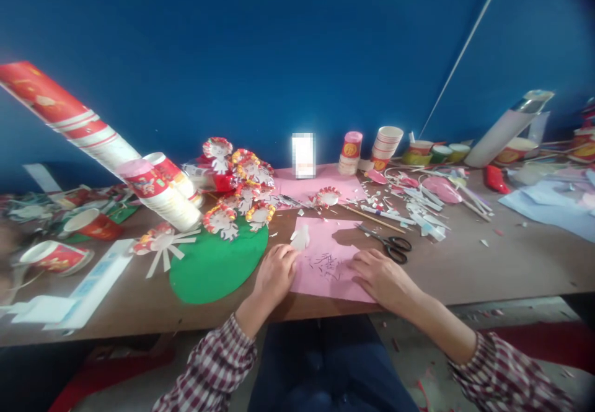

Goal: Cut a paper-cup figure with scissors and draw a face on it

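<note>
In front of me a pink sheet of paper (334,235) lies near the table's front edge, with small thin black strips (328,264) scattered on it. My left hand (277,269) is at the sheet's left edge, its fingers closed on a small white paper cutout (301,238). The fingertips' exact grip on the cutout is partly hidden. My right hand (385,279) rests on the sheet's right side, fingers stretched out, nothing visible in them. Just beyond it are black-handled scissors (393,248), their blades pointing to the upper left.
A green paper oval (223,266) lies at left, with several finished paper-cup figures (251,179) behind it. Stacked paper cups (160,192) lean further left. White paper scraps (425,201) and a wooden stick (379,219) lie at right. A blue wall (260,46) stands behind.
</note>
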Demonstrator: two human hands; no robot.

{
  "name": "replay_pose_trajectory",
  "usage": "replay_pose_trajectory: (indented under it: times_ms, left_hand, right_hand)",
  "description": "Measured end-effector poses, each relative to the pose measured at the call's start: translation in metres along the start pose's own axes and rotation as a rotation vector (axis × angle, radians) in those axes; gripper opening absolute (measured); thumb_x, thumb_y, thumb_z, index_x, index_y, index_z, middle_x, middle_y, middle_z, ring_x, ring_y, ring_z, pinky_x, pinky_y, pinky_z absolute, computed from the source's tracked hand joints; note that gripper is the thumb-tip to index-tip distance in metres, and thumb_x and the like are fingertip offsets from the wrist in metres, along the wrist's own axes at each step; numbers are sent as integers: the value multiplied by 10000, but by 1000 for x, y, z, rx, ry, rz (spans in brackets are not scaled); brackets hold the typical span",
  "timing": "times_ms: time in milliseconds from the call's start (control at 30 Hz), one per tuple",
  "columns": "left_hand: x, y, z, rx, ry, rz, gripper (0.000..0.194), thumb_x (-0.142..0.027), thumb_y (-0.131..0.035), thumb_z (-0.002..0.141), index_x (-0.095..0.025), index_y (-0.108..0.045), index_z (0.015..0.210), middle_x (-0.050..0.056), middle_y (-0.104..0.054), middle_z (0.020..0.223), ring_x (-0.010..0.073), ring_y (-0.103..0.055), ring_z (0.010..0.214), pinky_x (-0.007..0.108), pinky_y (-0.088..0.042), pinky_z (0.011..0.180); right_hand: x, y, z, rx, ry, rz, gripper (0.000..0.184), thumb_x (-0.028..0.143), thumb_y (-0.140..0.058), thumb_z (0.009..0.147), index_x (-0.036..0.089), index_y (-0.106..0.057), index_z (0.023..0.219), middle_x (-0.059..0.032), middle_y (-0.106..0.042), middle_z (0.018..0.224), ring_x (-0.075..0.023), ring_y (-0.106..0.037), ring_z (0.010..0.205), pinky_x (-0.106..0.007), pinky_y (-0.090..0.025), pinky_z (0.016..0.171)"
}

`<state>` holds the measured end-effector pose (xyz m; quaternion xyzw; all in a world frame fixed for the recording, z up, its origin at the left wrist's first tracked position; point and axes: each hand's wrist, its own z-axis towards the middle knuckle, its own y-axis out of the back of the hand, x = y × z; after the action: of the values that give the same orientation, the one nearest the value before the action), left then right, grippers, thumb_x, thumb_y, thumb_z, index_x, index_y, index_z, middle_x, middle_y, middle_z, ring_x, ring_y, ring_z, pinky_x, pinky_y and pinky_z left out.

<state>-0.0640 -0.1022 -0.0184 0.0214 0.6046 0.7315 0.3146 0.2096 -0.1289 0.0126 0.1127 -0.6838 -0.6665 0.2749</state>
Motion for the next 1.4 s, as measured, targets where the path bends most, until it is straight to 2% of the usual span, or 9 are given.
replay_pose_trajectory:
  times_ms: [267,400,500,633,767,900,1033,1233,1400]
  left_hand:
    - [4,6,-9,-115,-28,-36,204,-153,-519,833,-210,-653,975,73,-655,1042,227,-567,995,373,-448,907]
    - [11,11,4,-205,128,-51,197,-195,-468,876,-212,-659,917,67,-682,962,201,-606,926,326,-457,858]
    - [12,11,29,-157,247,-50,200,-260,-473,882,-189,-658,911,75,-672,899,183,-616,828,292,-458,776]
    - [9,4,56,22,324,30,128,-271,-631,750,-180,-649,838,85,-648,880,212,-608,821,301,-437,720]
    - [13,-2,60,29,367,-160,45,-208,-629,705,-193,-614,744,43,-647,781,184,-599,749,286,-423,687]
    - [11,1,56,-94,496,-644,147,-260,-690,640,-180,-571,669,10,-606,649,147,-566,613,261,-426,587]
    - [-9,9,53,-180,630,-1075,315,-307,-757,574,-153,-602,801,9,-613,706,120,-556,602,230,-434,528]
    - [-41,12,50,-200,711,-1236,379,-322,-785,562,-143,-634,859,23,-625,785,125,-585,695,247,-493,606]
    - [-50,10,48,-106,733,-1377,341,-302,-792,561,-156,-623,819,16,-617,801,120,-585,701,246,-498,615]
  right_hand:
    - [4,3,-8,-18,26,34,266,248,-530,897,232,-642,1137,-79,-646,1058,-233,-552,1019,-387,-450,928]
    - [5,3,-4,-40,46,3,262,249,-562,884,207,-657,1125,-90,-655,1044,-234,-570,992,-390,-468,903]
    - [9,0,0,-52,64,-10,242,251,-586,871,196,-675,1090,-95,-662,1013,-235,-577,985,-389,-469,902]
    - [15,-1,0,-52,75,-1,224,251,-594,866,192,-684,1063,-100,-662,999,-246,-578,995,-402,-459,919]
    - [12,-1,-4,-71,84,79,209,238,-575,876,189,-685,1046,-99,-674,997,-238,-591,993,-416,-445,940]
    - [9,-1,-2,-139,52,352,217,275,-562,884,178,-666,1047,-93,-689,1023,-231,-609,1007,-421,-443,952]
    - [19,-8,14,-188,-161,806,320,314,-579,857,175,-598,1144,-97,-673,1022,-200,-647,904,-333,-534,766]
    - [43,-26,39,-215,-345,1512,476,311,-762,674,193,-513,1062,-49,-640,926,-163,-637,836,-312,-530,729]
    - [52,-29,43,-260,-420,1796,478,299,-810,612,192,-505,964,18,-597,766,-120,-619,697,-263,-505,654]
